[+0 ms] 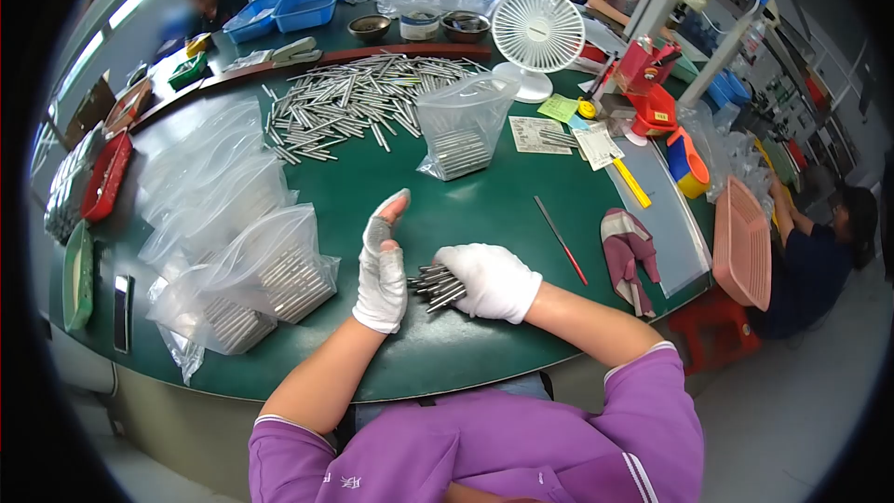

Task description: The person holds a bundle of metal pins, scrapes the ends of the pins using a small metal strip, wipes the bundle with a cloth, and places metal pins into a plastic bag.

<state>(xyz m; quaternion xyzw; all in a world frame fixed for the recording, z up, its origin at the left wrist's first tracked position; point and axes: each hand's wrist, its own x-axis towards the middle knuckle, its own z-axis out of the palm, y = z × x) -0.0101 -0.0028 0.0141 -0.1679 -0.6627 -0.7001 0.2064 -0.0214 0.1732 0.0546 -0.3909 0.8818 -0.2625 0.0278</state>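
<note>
My right hand [492, 281], in a white glove, is wrapped round a bundle of thin metal rods [434, 288] whose ends point left. Upright beside those ends is my left hand [381, 272], its glove leaving the thumb and a fingertip bare. Its fingers are stretched and its palm faces the rods; whether it touches them I cannot tell. Ahead lies a loose heap of metal rods [349, 98]. A clear zip bag [463, 135] with rods in it stands in front of the heap. More bags of rods [296, 270] lie to the left.
A white fan [538, 33] stands at the back. To the right are a red-handled file [562, 240], a maroon glove [629, 256], paper slips [542, 135] and a pink basket [742, 242]. A phone [122, 314] lies far left. Other people sit around the green table [447, 224].
</note>
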